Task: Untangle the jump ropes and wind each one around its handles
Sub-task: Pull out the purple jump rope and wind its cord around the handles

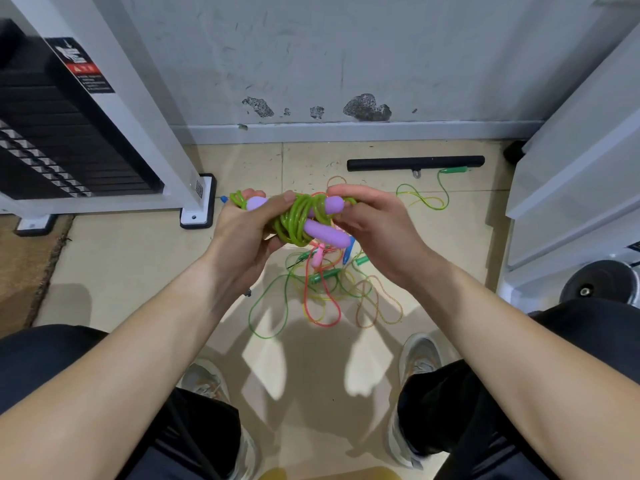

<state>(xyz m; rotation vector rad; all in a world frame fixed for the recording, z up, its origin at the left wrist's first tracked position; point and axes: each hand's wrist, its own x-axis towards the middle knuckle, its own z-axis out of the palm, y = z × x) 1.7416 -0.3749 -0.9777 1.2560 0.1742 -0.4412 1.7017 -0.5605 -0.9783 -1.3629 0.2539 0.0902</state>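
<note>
My left hand (242, 233) and right hand (374, 220) squeeze the purple handles (325, 233); if I loosen, the green rope (298, 220) may spring off onto the messy ropes (322, 289) below.

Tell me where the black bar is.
Head view: the black bar lies on the floor by the far wall, right of centre, beyond both hands, beside a green rope handle.

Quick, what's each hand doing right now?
Left hand: closed around the green rope bundle with its purple handles.
Right hand: fingertips pinching the same bundle near one purple handle's end.
</note>
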